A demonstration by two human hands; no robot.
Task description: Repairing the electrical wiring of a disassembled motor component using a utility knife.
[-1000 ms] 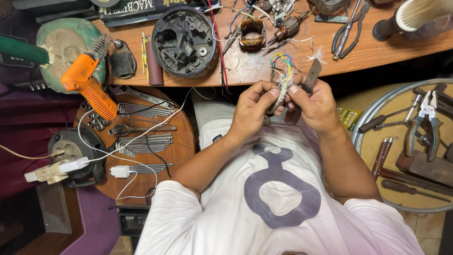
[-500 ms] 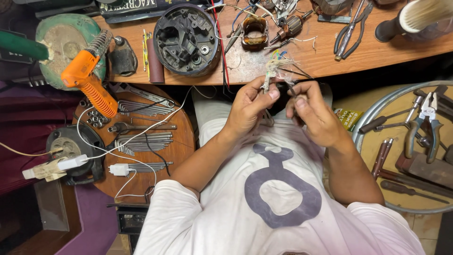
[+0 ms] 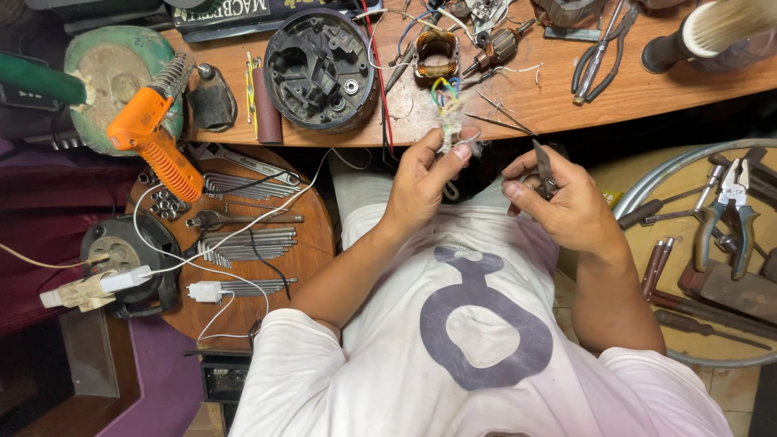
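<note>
Your left hand (image 3: 421, 182) pinches the frayed wire bundle (image 3: 447, 109); your right hand (image 3: 566, 206) closes on small pliers (image 3: 544, 168). Frayed strands could slip or snap, and the plier tips sit close to your left fingertips.

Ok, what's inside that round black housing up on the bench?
The round black housing lies open side up. Inside are black moulded ribs and a small silver bearing near its right wall. Whatever sits beneath the ribs is hidden. A red wire runs past its right edge.
</note>
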